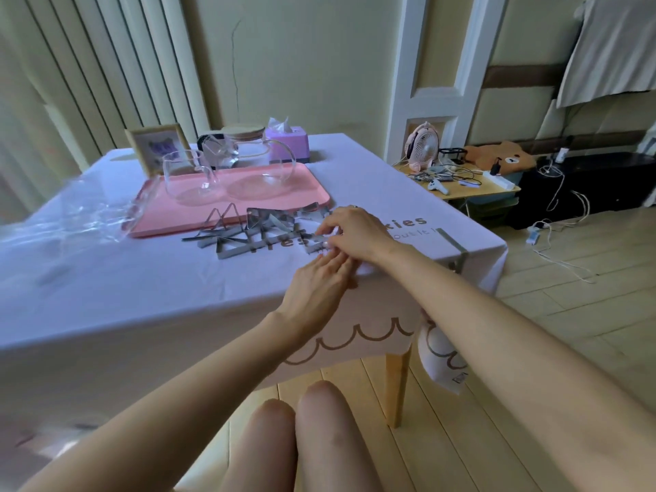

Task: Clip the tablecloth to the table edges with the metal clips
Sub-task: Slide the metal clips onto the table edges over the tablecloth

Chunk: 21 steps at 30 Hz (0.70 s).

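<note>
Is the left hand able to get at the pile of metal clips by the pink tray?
Probably yes: the left hand rests on the tablecloth right beside the pile of clips, with only bare cloth between.

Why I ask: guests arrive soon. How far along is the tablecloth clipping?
Done: one bent grey metal clip already sits over the white tablecloth at the table's right edge. In hand: the right hand pinches a second clip, the left hand lying flat beside it. Left: a heap of loose grey clips beside the pink tray; the near edge shows no clip.
</note>
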Motion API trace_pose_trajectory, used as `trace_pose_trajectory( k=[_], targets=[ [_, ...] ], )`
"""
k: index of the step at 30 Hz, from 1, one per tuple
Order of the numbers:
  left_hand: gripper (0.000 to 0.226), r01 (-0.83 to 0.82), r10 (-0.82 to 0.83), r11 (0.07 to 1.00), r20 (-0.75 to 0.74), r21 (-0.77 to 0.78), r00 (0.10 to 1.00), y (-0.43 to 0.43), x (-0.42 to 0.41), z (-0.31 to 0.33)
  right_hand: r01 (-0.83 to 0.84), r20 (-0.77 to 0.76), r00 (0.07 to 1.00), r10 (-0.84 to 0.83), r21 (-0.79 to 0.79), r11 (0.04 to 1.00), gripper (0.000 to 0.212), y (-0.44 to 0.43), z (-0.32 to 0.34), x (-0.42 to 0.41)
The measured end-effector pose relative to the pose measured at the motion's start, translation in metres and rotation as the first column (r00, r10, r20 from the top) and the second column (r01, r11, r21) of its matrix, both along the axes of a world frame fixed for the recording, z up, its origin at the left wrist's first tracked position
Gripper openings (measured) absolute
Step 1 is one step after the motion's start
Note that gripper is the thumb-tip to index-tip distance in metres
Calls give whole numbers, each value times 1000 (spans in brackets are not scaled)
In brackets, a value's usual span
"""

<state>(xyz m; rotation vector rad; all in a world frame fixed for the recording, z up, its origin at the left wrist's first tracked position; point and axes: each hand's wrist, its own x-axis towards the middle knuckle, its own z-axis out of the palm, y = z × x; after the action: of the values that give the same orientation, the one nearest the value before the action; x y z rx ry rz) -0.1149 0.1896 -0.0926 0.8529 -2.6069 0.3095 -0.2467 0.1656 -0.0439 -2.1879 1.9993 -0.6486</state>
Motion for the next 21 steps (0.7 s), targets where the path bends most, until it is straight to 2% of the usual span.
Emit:
trace_pose_trajectory(
  k=[2,4,6,8,9,12,16,17,19,20,21],
  targets=[
    [52,30,-30,999,-14,-32,999,0,12,4,35,-11,999,-34,24,999,17,-4,2,5],
    [40,70,-72,997,-124,-25,990,-3,25,0,48,-47,998,-47,31,998,11,-6,3,7],
    [34,22,-12,999,-262,36,965,-5,38,0,51,-68,996,-49,26,998,11,-6,5,5],
    [30,-43,61,998,-419,54,906,-7,48,7,26,45,999,-27,32,999,14,-4,9,4],
    [29,-65,78,997,-449,46,890,-10,51,11,-12,140,990,6,41,999,16,-1,12,4],
    [34,-105,90,994,-403,-15,911,-22,56,22,-159,375,919,121,74,984,22,7,23,12],
    [26,-135,81,984,-388,-115,918,-30,61,26,-249,494,847,199,37,968,18,15,31,23],
    [23,-129,81,987,-407,-93,910,-31,63,25,-257,540,817,203,26,966,14,17,32,23],
    [16,-67,133,988,-557,138,820,-31,66,26,-265,687,703,186,11,964,18,22,31,22],
    [13,21,198,948,-641,318,741,-29,67,29,-273,757,630,174,7,962,22,23,30,21],
    [9,151,272,864,-698,480,662,-26,69,32,-280,804,572,162,6,960,23,25,29,23]
  ],
)
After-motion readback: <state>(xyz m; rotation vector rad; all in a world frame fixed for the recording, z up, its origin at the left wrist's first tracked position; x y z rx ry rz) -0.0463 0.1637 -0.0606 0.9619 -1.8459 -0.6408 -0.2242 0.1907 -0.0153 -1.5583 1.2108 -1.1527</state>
